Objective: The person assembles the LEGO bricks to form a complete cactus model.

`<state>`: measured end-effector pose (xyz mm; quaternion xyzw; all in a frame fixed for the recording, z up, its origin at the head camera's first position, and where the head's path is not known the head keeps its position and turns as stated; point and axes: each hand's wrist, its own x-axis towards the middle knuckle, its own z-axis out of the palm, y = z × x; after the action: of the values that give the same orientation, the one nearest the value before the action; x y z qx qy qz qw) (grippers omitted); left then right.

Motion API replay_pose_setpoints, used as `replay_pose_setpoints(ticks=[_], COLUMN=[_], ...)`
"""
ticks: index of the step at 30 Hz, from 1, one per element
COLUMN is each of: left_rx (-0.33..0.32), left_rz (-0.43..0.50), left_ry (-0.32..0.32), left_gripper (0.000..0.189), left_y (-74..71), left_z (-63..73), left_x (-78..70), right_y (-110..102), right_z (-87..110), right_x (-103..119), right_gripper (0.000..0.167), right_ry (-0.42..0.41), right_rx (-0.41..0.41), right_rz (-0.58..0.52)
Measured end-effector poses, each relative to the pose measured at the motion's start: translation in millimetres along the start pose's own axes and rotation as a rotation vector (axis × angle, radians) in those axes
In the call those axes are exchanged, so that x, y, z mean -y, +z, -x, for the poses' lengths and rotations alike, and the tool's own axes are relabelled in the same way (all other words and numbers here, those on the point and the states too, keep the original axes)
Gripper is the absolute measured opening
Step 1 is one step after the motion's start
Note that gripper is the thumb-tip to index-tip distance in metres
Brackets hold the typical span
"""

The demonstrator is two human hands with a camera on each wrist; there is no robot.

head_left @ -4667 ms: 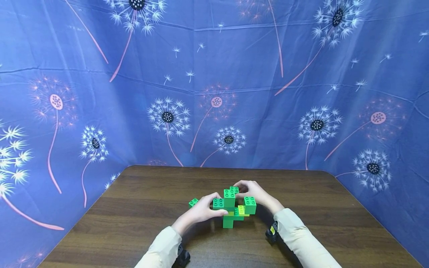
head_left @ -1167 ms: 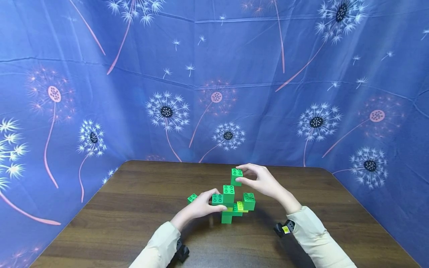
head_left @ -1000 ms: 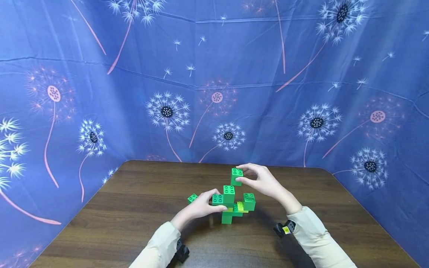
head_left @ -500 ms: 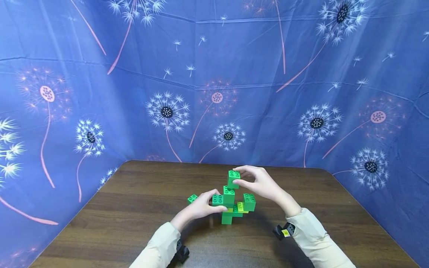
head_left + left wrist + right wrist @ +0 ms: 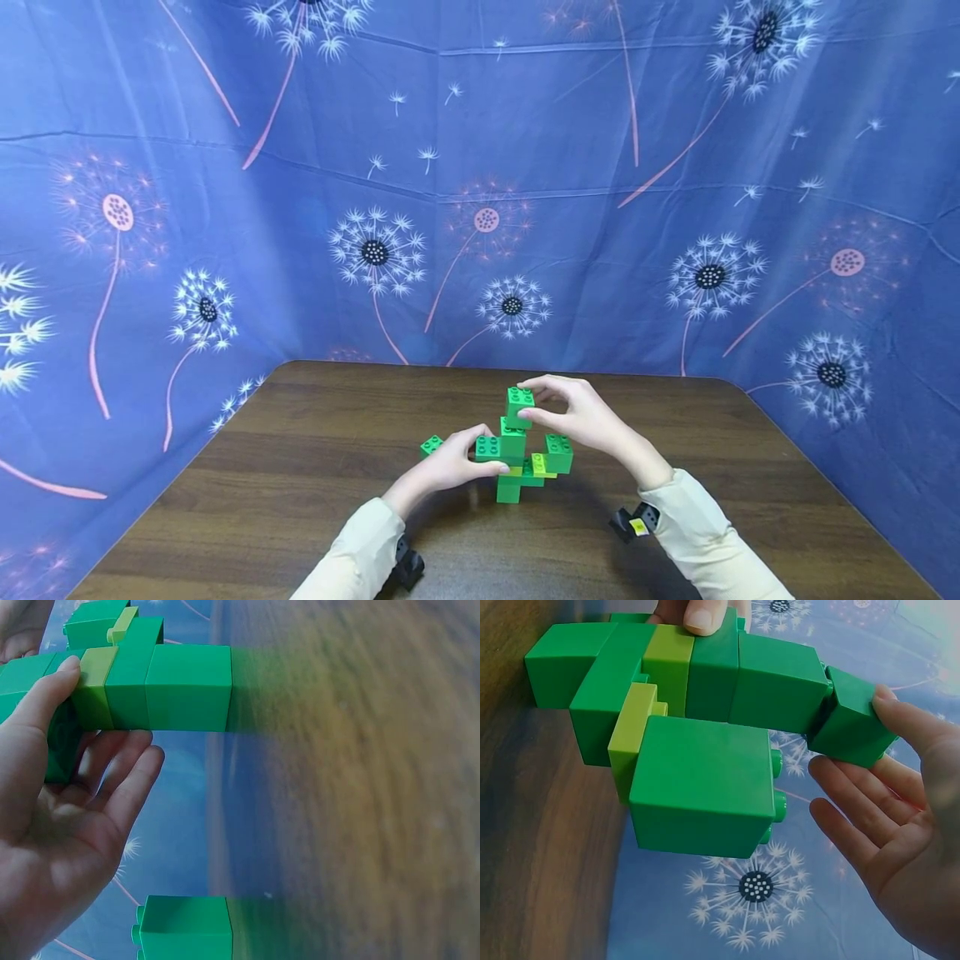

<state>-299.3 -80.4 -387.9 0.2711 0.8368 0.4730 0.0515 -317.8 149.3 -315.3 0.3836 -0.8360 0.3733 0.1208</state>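
Note:
My left hand [image 5: 447, 463] grips a structure of green and yellow-green building bricks [image 5: 508, 492], standing on the table. In the left wrist view its thumb [image 5: 46, 694] presses one side, with fingers behind. My right hand [image 5: 583, 417] pinches a green building brick [image 5: 519, 407] at the very top of the structure's column. Seen in the right wrist view, that pinched brick [image 5: 853, 720] sits slightly tilted, with a narrow gap between it and the brick below [image 5: 780, 682]. A side arm carries a yellow-green plate [image 5: 632, 735] and another green brick [image 5: 705, 780].
A loose green brick [image 5: 431, 445] lies on the wooden table [image 5: 360, 408], just beyond my left hand; the left wrist view shows this loose brick [image 5: 186, 928] too. A blue dandelion-print cloth [image 5: 480, 125] hangs behind the table.
Earlier my right hand was low behind the structure, then lifted with the green brick. Over the last second it has brought that brick down and left onto the column top. My left hand has kept its grip.

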Motion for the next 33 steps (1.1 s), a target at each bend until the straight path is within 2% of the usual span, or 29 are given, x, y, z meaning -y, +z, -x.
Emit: replay_pose_setpoints(ticks=[3, 5, 12, 16, 23, 33], left_rx=[0.001, 0.002, 0.009, 0.001, 0.004, 0.007], left_rz=[0.014, 0.017, -0.001, -0.016, 0.015, 0.019], left_ry=[0.008, 0.015, 0.01, 0.009, 0.036, 0.025], left_gripper=[0.024, 0.024, 0.028, 0.024, 0.022, 0.022], left_y=[-3.8, -4.8, 3.5, 4.2, -2.6, -3.0], left_z=[6.2, 7.6, -8.3, -5.3, 6.4, 7.8], left_x=[-15.1, -18.5, 18.4, 12.1, -14.4, -16.2], right_y=[1, 2, 3, 5, 8, 9], right_z=[-0.3, -0.5, 1.1, 2.5, 2.9, 3.1], right_x=[-1, -1, 9, 2, 0, 0], right_gripper=[0.035, 0.035, 0.036, 0.036, 0.035, 0.034], right_ry=[-0.011, -0.012, 0.01, -0.016, -0.061, -0.086], right_rx=[0.001, 0.002, -0.001, -0.01, -0.018, -0.039], right_rz=[-0.008, -0.01, 0.015, 0.001, -0.018, -0.01])
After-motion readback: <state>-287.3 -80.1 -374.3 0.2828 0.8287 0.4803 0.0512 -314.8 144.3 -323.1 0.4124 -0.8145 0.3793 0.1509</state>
